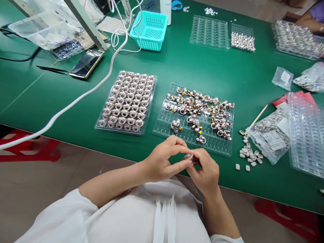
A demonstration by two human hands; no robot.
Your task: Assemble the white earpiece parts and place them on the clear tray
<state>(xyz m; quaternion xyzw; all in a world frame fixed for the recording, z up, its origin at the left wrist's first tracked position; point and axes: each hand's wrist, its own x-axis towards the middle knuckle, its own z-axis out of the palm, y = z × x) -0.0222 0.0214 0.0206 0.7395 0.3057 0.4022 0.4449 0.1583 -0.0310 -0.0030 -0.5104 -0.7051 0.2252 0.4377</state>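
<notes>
My left hand (pixel 167 158) and my right hand (pixel 204 168) meet just in front of the table's near edge. Their fingertips pinch a small pale plastic part (pixel 189 157), mostly hidden by the fingers. Right behind them lies a transparent tray (pixel 164 126) with a loose pile of small pale curved parts (pixel 192 106), some showing yellow tabs and reddish bits. Left of it stands another transparent tray (pixel 97 126), filled with neat rows of pale rounded parts (pixel 129 101). Small white rounded caps (pixel 249 153) lie scattered to the right of my right hand.
A bag of white pieces (pixel 274 130) and stacked transparent trays (pixel 307 135) lie at the right. A white cable (pixel 83 98) crosses the left side. Tweezers (pixel 54 70), a phone-like slab (pixel 87 64) and a turquoise basket (pixel 149 32) sit further back. Another person's arm (pixel 310 22) shows top right.
</notes>
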